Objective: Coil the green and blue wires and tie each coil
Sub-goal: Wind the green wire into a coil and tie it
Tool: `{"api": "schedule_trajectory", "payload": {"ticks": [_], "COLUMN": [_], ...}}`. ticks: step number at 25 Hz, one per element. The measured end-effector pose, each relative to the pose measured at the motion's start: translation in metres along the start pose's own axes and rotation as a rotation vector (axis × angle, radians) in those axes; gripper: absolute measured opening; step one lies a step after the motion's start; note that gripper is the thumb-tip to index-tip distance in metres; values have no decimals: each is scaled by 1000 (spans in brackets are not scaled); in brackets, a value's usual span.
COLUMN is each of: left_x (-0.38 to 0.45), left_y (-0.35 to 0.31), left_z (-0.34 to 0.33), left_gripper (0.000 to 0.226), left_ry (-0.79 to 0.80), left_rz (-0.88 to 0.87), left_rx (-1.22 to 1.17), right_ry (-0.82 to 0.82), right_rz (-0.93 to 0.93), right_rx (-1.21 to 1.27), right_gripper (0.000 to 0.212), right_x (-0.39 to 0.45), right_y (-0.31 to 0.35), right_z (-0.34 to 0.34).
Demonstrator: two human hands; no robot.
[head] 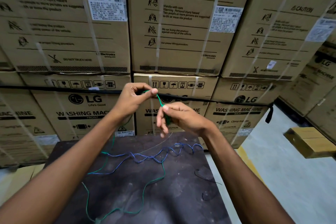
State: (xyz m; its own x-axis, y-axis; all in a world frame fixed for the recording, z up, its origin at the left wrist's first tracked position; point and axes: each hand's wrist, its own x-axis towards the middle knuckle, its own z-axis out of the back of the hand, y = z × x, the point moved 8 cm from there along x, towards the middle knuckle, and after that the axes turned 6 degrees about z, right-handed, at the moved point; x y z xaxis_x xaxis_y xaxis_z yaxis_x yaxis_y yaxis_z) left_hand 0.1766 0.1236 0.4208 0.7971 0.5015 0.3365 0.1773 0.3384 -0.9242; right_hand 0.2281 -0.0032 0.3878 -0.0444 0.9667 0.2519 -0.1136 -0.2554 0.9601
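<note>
Cartons (181, 23) of washing machines stack up ahead of you, behind a dark table (181, 196). Blue wire (145, 158) lies loose across it. Green wire (145, 187) trails up to your raised hands: your left hand (134, 96) pinches it, your right hand (178, 118) seems to grip a small green bundle, hard to make out.

Wires (145, 158) on table (181, 196), boxes (174, 23) behind
</note>
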Motion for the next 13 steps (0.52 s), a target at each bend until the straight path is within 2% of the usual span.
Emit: {"api": "schedule_trajectory", "payload": {"ticks": [4,7,9,13], "left_x": [-17,-40,-51,-58], "left_y": [35,57,56,36], "left_z": [-23,-41,-43,-33], "left_gripper": [23,22,24,26], "left_ry": [32,127,168,249], "left_rz": [153,189,114,-3], "left_rx": [-191,-81,30,217], "right_ry": [-101,-240,-334,-420], "right_rz": [202,301,315,189], "right_rx": [344,442,329,-150], "right_gripper": [38,41,43,42], "right_x": [15,27,29,29], "right_y": [31,35,27,-3], "right_z": [4,26,44,56]}}
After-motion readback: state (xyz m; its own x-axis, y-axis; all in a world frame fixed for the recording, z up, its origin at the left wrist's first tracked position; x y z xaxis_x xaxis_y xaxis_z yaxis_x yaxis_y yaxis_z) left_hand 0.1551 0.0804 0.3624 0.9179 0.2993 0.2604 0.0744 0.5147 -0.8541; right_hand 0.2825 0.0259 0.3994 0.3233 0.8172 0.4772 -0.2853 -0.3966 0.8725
